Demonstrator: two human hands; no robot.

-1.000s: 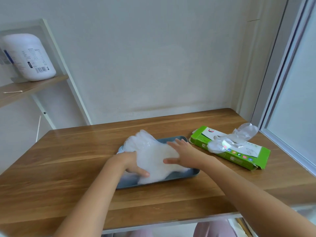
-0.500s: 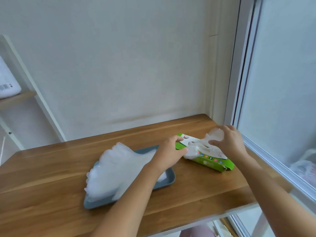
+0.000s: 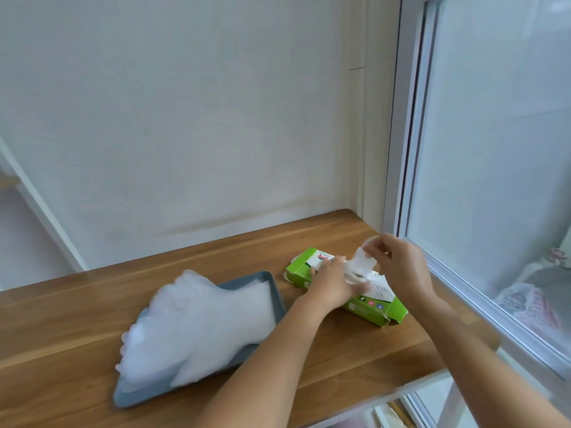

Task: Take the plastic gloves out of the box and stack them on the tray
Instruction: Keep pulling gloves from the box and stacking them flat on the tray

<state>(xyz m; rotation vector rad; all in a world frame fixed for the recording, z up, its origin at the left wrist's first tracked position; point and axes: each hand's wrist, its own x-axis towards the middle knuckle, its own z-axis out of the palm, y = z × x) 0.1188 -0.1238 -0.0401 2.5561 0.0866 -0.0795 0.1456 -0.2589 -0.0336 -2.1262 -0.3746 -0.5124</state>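
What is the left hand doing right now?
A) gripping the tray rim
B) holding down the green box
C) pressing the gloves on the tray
B: the left hand rests flat on the green box, while the right hand pinches a glove sticking out of it.

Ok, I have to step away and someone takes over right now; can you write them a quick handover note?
Left hand: lies flat on the green glove box, pressing it to the wooden table.
Right hand: pinches a plastic glove partly drawn out of the box.
Done: a stack of gloves lies on the grey tray, fingertips overhanging its rim.
To do: pull this glove free, lay it on the stack, repeat; how many remain in the box is hidden.
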